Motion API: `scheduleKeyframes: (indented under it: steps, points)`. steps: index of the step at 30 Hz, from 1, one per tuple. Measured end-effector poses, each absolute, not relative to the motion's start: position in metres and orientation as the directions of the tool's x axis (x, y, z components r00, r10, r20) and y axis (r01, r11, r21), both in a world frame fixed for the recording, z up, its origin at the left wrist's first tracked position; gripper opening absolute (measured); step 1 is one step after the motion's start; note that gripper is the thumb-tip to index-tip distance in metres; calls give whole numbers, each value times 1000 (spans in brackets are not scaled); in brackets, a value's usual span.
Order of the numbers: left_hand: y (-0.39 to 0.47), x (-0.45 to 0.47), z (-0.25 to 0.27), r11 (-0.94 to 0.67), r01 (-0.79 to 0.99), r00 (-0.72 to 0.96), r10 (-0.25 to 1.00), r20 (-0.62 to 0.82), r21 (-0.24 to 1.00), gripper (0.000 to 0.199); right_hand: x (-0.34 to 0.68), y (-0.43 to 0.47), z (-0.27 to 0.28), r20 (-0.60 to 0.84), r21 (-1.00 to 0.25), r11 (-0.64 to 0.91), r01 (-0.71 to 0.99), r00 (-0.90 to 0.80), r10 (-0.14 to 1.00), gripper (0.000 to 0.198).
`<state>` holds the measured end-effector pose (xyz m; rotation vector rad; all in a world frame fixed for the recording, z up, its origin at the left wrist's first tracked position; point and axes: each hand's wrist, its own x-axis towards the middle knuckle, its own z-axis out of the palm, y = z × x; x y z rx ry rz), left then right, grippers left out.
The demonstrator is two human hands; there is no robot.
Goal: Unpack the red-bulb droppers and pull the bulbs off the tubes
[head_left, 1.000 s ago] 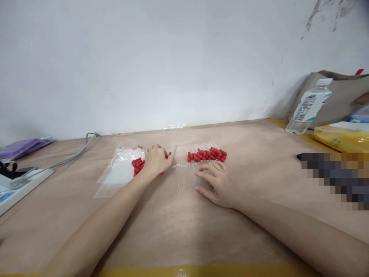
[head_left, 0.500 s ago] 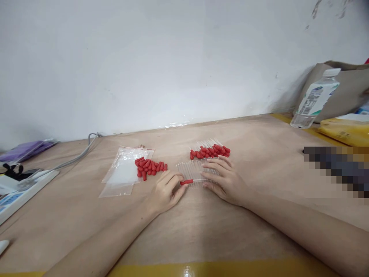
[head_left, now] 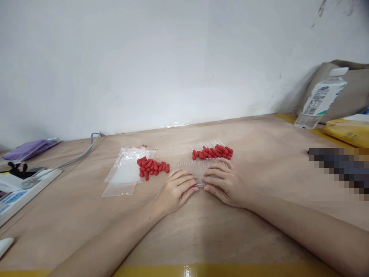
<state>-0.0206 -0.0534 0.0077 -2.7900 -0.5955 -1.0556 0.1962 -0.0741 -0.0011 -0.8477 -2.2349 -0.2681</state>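
Observation:
My left hand (head_left: 179,188) is closed on a red rubber dropper bulb (head_left: 194,186), mostly covered by the fingers. Out of the bulb toward the right runs a clear glass tube (head_left: 201,185), its far end pinched in my right hand (head_left: 224,184). Just beyond both hands lies a row of bare glass tubes (head_left: 191,167), partly under my fingers. Farther back are several droppers fitted with red bulbs (head_left: 213,152), lying side by side. Left of my left hand sits a heap of loose red bulbs (head_left: 152,166), touching clear plastic bags (head_left: 121,175).
At the right stand a water bottle (head_left: 321,99) and a grey bag (head_left: 353,90), with a yellow packet (head_left: 347,129) in front. A power strip (head_left: 31,194) with a grey cable (head_left: 77,156) and a purple packet (head_left: 29,149) lie left. A white wall closes off the back.
My left hand has moved right, toward my right hand, and its fingers now cover most of the red bulb. Less glass tube shows between the hands. The whole view has shifted slightly.

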Motion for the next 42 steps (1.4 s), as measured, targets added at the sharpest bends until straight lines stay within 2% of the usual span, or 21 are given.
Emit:
scheduleKeyframes:
  steps: [3,8,15,25,32,35,38,42]
  points:
    - [-54,-21,7,-923,385,686,295,665,12,16,193,-75,-1,681,-62,768,637,-536,500,19]
    - [-55,-20,8,-925,381,697,279,661,-12,16,188,-72,-5,747,-39,824,565,-532,400,14]
    - [-60,-21,11,-926,377,735,305,605,9,11,189,-75,-4,731,-35,892,451,-597,331,12]
    - [-62,-25,14,-925,374,732,342,589,72,11,194,-78,-4,726,60,879,474,-625,287,11]
    - [-62,-31,12,-934,351,722,311,618,59,12,201,-79,-2,770,159,873,462,-611,183,17]
    - [-57,-41,16,-896,438,658,370,656,67,10,210,-76,2,809,118,829,547,-537,239,17]
    - [-47,-53,26,-805,588,523,458,719,85,12,214,-71,5,851,42,685,727,-385,356,15]
    - [-29,-75,41,-601,768,256,606,753,223,23,207,-65,7,834,-7,537,844,-292,469,24]
